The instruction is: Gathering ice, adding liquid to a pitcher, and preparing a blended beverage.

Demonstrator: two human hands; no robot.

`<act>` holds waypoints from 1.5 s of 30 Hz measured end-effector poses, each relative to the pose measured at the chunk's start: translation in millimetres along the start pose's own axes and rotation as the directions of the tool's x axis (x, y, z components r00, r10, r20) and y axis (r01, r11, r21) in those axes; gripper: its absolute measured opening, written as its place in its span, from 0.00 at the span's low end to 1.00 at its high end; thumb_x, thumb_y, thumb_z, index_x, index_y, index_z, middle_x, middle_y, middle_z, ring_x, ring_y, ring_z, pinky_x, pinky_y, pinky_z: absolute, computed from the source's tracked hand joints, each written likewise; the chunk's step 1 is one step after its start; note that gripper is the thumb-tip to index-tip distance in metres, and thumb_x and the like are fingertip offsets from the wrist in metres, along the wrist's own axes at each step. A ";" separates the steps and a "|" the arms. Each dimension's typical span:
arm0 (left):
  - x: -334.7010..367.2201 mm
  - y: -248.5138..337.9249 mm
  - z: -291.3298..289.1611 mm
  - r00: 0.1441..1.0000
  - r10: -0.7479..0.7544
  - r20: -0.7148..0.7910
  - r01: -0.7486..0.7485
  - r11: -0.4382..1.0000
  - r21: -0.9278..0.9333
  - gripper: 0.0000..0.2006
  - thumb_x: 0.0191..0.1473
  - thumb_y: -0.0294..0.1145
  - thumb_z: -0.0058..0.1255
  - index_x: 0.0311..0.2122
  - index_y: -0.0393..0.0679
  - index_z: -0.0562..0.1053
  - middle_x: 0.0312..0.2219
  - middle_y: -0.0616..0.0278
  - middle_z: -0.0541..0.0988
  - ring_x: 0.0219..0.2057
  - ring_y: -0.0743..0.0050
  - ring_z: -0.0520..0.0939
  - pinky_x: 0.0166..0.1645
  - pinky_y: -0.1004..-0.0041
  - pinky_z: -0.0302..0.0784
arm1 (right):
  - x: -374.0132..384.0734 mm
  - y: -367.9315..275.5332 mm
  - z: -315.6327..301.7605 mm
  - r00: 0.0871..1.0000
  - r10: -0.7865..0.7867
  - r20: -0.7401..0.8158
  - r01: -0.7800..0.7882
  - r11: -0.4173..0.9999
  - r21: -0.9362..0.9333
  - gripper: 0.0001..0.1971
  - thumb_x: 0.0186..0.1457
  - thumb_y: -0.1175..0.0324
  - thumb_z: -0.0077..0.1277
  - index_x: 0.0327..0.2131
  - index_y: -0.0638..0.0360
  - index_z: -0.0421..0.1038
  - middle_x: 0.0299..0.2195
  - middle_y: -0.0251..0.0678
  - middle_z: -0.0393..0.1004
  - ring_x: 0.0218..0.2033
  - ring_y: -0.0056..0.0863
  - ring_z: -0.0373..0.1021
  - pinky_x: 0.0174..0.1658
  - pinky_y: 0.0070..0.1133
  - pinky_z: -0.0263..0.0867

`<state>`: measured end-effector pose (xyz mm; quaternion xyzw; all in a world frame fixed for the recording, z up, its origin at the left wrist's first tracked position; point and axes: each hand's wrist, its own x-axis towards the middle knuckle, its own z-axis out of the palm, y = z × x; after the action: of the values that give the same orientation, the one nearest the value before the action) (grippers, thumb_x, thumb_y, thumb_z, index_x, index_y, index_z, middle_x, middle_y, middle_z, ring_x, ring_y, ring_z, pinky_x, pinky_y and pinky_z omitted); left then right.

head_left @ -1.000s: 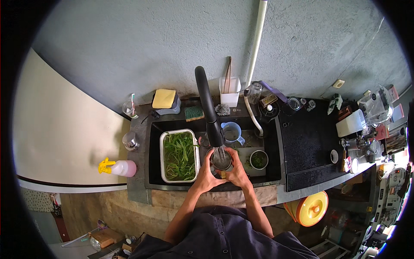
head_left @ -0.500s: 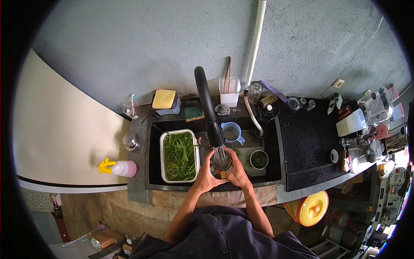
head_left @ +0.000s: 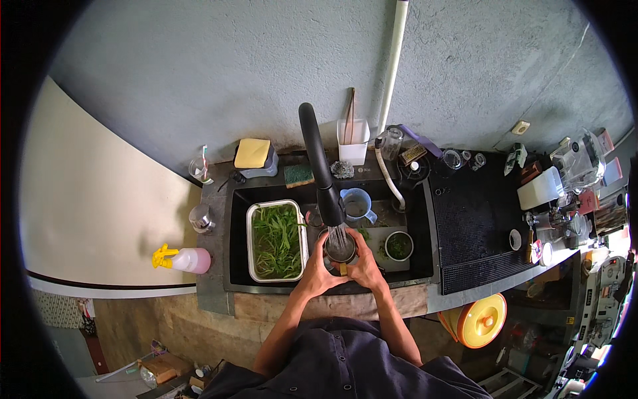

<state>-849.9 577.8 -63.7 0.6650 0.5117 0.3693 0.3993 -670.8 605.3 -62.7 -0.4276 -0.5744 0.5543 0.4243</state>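
Note:
Under the black faucet (head_left: 330, 207), my left hand (head_left: 316, 272) and my right hand (head_left: 365, 266) are wrapped round a dark, round, open-topped cup (head_left: 341, 247), one on each side. Water sprays from the faucet head into it. Near my thumbs shows a small yellowish part (head_left: 343, 268), perhaps of the cup. To the left, a white rectangular tub (head_left: 250, 243) holds green leafy stems (head_left: 278, 233) in the black sink (head_left: 239, 199). A light blue plastic jug (head_left: 357, 203) stands behind the cup. Right of my hands is a small white bowl (head_left: 410, 247) with chopped greens.
A pink spray bottle (head_left: 193, 260) with a yellow trigger stands left of the sink. Behind it sit a green sponge (head_left: 299, 175), a steel scourer (head_left: 343, 169) and a white holder (head_left: 353, 149) with sticks. A black drying mat (head_left: 488, 219) lies to the right.

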 end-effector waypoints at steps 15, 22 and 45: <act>1.2 0.7 -0.4 1.000 0.019 -0.003 -0.019 1.000 0.013 0.65 0.36 0.33 0.83 0.74 0.45 0.47 0.66 0.42 0.66 0.64 0.49 0.75 0.66 0.55 0.76 | -1.3 -0.1 0.9 0.999 0.042 0.002 -0.042 0.998 0.036 0.50 0.46 0.75 0.75 0.70 0.62 0.57 0.61 0.40 0.71 0.59 0.27 0.70 0.63 0.26 0.68; 1.0 -2.4 -0.4 1.000 0.022 -0.007 -0.022 1.000 -0.019 0.65 0.36 0.32 0.83 0.74 0.45 0.47 0.65 0.41 0.67 0.63 0.49 0.76 0.65 0.55 0.77 | 0.6 -2.3 2.5 1.000 0.028 0.000 -0.028 0.999 0.046 0.50 0.46 0.75 0.75 0.70 0.63 0.56 0.59 0.40 0.73 0.57 0.27 0.72 0.61 0.26 0.70; -2.2 -1.7 -0.6 0.999 -0.037 0.038 0.039 0.998 -0.041 0.65 0.37 0.36 0.82 0.75 0.44 0.47 0.68 0.40 0.62 0.67 0.43 0.70 0.69 0.53 0.70 | -5.1 0.0 4.3 0.997 0.071 -0.032 -0.071 0.997 0.005 0.48 0.44 0.73 0.76 0.68 0.64 0.60 0.58 0.42 0.73 0.58 0.28 0.72 0.62 0.27 0.69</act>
<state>-851.6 576.0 -65.2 0.6535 0.5087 0.3598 0.4298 -673.5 599.2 -62.9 -0.4559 -0.5509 0.5632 0.4141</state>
